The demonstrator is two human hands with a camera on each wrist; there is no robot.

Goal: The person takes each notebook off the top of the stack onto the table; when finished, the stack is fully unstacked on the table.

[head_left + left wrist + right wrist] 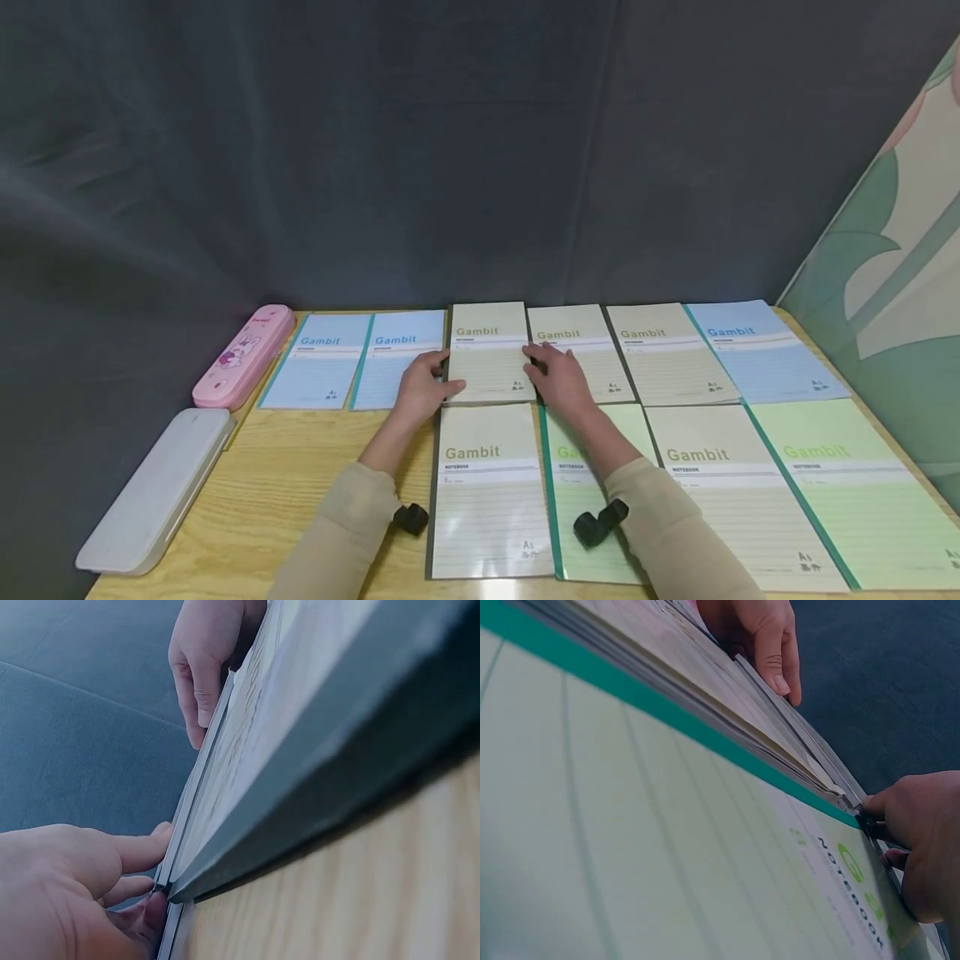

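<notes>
A beige Gambit notebook with a dark spine lies in the back row, between my two hands. My left hand grips its left side, the thumb over the lower left of the cover. On the opposite side my right hand holds the right edge, its fingers partly over the neighbouring beige notebook. In the left wrist view, the left hand has thumb and fingers around the notebook edge. The right wrist view shows the right hand at the edge, its fingertips partly hidden.
Two blue notebooks lie to the left; beige and blue ones continue rightward. Beige and green notebooks form the front row. A pink pencil case and a white case sit along the table's left edge. Dark cloth hangs behind.
</notes>
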